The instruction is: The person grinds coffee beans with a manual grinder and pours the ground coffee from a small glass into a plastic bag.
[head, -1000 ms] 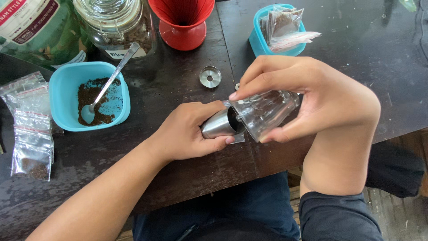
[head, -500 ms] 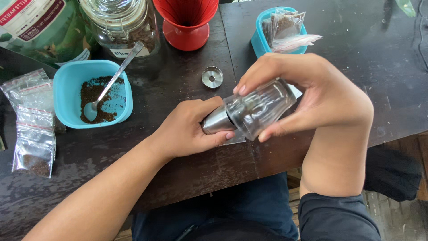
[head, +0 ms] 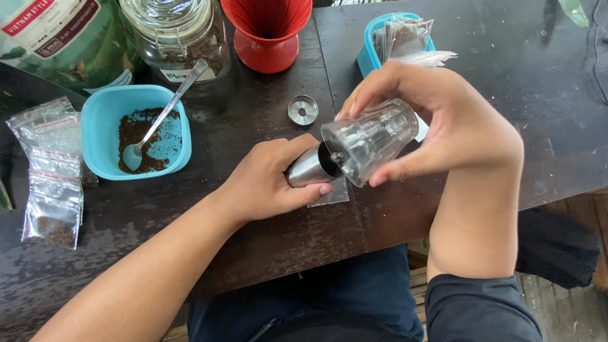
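Left hand (head: 269, 180) grips steel grinder body (head: 307, 168). Right hand (head: 443, 120) holds clear glass chamber (head: 373, 139) against it. Beneath: dark wooden tabletop (head: 285, 234).

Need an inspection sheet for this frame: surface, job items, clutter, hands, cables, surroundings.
Surface: dark wooden table, worn.
Job's things: steel grinder body and clear grinder jar, held apart, above a small bag.
Clutter: blue bowl with grounds and spoon; round metal cap; red dripper; glass jar; zip bags.
Grippers: left hand grips the body; right hand grips the jar.
Cables: nothing seen.
Surroundings: slatted floor.
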